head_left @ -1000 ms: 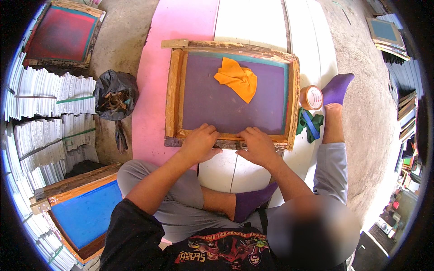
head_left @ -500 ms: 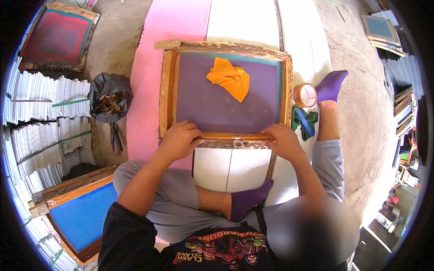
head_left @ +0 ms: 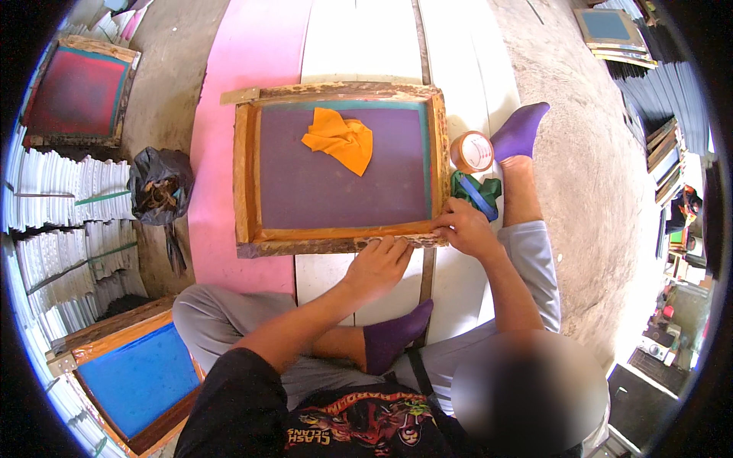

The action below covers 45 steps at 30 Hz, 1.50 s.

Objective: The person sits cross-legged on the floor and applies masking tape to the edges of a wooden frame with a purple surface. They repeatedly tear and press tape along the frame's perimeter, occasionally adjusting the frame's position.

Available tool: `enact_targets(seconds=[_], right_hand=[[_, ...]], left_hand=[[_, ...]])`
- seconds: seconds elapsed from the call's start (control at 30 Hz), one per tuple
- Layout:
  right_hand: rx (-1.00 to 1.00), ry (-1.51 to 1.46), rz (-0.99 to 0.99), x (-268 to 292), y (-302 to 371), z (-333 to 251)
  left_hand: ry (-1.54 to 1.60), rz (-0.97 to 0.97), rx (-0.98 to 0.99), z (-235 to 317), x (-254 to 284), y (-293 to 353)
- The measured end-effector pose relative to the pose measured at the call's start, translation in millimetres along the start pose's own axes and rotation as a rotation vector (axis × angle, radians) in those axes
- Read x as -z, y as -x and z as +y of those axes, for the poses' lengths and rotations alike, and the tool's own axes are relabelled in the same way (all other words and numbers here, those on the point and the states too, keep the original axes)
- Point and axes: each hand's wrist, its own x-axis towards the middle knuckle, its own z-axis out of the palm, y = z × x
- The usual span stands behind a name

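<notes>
A wood-framed printing screen point(head_left: 243, 172) with purple mesh lies flat in front of me, brown tape point(head_left: 343, 232) along its near inner edge. My left hand point(head_left: 380, 261) is at the near rail, right of its middle, fingers bent together against the wood; its thumb is hidden. At the near right corner, my right hand point(head_left: 469, 227) has its fingertips pinched at the rail, and anything small between them cannot be made out. An orange cloth point(head_left: 340, 142) rests crumpled on the mesh. Right of the frame are a tape roll point(head_left: 472, 152) and a green and blue cloth bundle point(head_left: 476, 194).
The screen lies on white and pink boards point(head_left: 221, 99). To the left are a black plastic bag point(head_left: 160, 183), tied stacks of white sheets point(head_left: 69, 187), a red screen point(head_left: 80, 91) and a blue screen point(head_left: 137, 374). More framed screens point(head_left: 607, 27) stand far right.
My left hand has moved right along the near rail, close to my right hand, which stays near the right corner. The whole view has shifted, so the scene sits further left.
</notes>
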Motion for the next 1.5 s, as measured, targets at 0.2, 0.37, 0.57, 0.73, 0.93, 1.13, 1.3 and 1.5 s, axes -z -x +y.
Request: enact_targets(seconds=[0.2,0.37,0.57,0.73,0.93,1.13,1.3,1.5], right_hand=[[0.105,0.035,0.184,-11.3,-11.1,5.4],[0.211,0.061,0.257,10.0,-38.3,-10.1],[0.409,0.244,0.325,53.4,-77.5,-67.1],[0.486,0.51,0.404,85.2,-112.8,-110.6],[0.545,0.556,0.585,130.0,-126.3,-168.5],[0.623,0.671,0.72,172.2,-92.2,-229.6],[0.79,0.641,0.853,196.0,-59.6,-267.3],[0.829,0.614,0.868,210.5,-10.4,-277.4]], left_hand=[[-0.042,-0.04,0.077,10.7,-16.3,-3.4],[-0.057,-0.094,0.085,10.9,-20.3,0.7],[-0.025,-0.148,0.109,11.5,-26.1,8.3],[-0.051,-0.167,0.099,14.4,-26.4,10.5],[0.174,0.07,0.195,14.4,2.0,17.4],[0.151,0.695,0.265,-45.6,119.2,48.7],[1.161,0.671,0.545,-81.7,215.2,7.9],[1.348,0.1,0.222,-84.4,217.1,-17.0]])
